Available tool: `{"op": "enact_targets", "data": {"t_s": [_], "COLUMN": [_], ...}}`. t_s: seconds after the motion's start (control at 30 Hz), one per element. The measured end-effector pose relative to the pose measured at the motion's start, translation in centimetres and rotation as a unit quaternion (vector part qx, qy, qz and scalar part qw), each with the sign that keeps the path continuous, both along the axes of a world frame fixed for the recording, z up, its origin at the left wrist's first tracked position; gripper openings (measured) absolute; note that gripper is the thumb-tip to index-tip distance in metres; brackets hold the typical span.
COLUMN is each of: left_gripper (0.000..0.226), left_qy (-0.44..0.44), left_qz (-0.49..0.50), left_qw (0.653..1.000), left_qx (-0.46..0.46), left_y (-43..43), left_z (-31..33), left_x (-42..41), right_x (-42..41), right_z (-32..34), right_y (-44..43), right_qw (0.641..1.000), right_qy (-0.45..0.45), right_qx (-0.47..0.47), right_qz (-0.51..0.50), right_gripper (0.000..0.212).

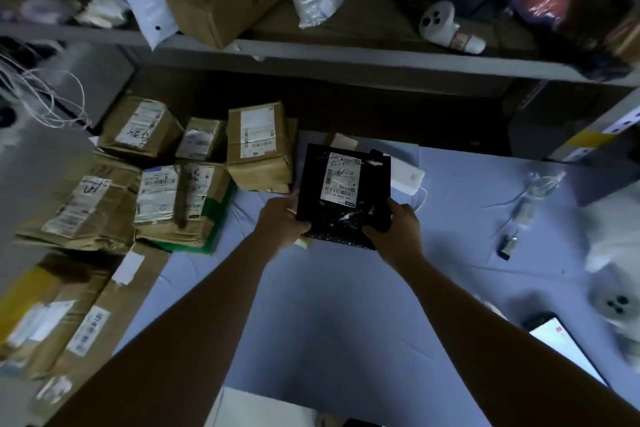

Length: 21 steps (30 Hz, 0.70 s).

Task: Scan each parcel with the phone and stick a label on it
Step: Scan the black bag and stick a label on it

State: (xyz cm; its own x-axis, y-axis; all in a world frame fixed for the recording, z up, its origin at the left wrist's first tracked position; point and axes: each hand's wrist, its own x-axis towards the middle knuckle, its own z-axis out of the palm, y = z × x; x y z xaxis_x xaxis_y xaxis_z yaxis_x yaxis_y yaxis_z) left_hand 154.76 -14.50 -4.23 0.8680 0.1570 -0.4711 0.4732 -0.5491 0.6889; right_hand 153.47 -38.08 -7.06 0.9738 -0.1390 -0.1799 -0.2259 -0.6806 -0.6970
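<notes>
So you've got the black parcel (343,191) in both hands out over the middle of the counter (329,305). Your left hand (285,220) is curled round its near-left corner and your right hand (398,225) is clamped on the near-right corner, thumb on top. Holding it by the two near corners makes sense. It looks like a floppy plastic mailer, and gripping it there keeps it flat-ish and keeps your fingers off the print.

The white shipping label (341,178) faces up and toward you, barcode end nearest, which is the way you'd want it for a scan. I can't tell whether the far edge is resting on the counter or the whole thing is in the air.

The phone (561,347) is lying on the counter well off to your right, close to you, with the screen lit. My guess is you'll have to free your right hand to grab it, so the parcel probably goes down first.

The cardboard boxes (256,146) are stacked on the left with their labels up, just beside the parcel, so that side looks like your pile. There's a white power bank (407,175) right behind the parcel, so watch its cable when you set the parcel down.
</notes>
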Motion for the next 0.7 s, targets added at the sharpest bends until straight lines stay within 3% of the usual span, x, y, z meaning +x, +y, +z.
{"op": "enact_targets", "data": {"t_s": [0.1, 0.3, 0.4, 0.6, 0.7], "left_gripper": [0.045, 0.031, 0.038, 0.018, 0.023], "left_qy": [-0.014, -0.068, -0.057, -0.028, -0.023], "left_qz": [-0.033, -0.109, -0.116, -0.114, -0.093], "left_qw": [0.999, 0.991, 0.992, 0.993, 0.994], "left_qx": [-0.019, -0.034, 0.000, 0.030, 0.057], "left_y": [-1.0, -3.2, -4.2, -7.0, -8.4], "left_z": [1.3, 1.9, 0.8, -2.0, -3.0], "left_x": [-2.6, -10.4, -15.1, -23.8, -26.7], "right_x": [-3.1, -11.7, -17.1, -25.7, -27.9], "right_z": [1.1, 2.3, 1.9, -0.5, -1.5], "right_y": [-1.2, -3.4, -4.3, -6.0, -6.7], "right_qw": [1.000, 0.997, 0.994, 0.990, 0.986], "right_qy": [-0.001, 0.002, 0.027, 0.081, 0.107], "right_qx": [-0.006, -0.078, -0.108, -0.112, -0.124], "right_qz": [-0.009, -0.017, -0.014, 0.001, 0.028], "right_gripper": [0.057, 0.059, 0.061, 0.038, 0.033]}}
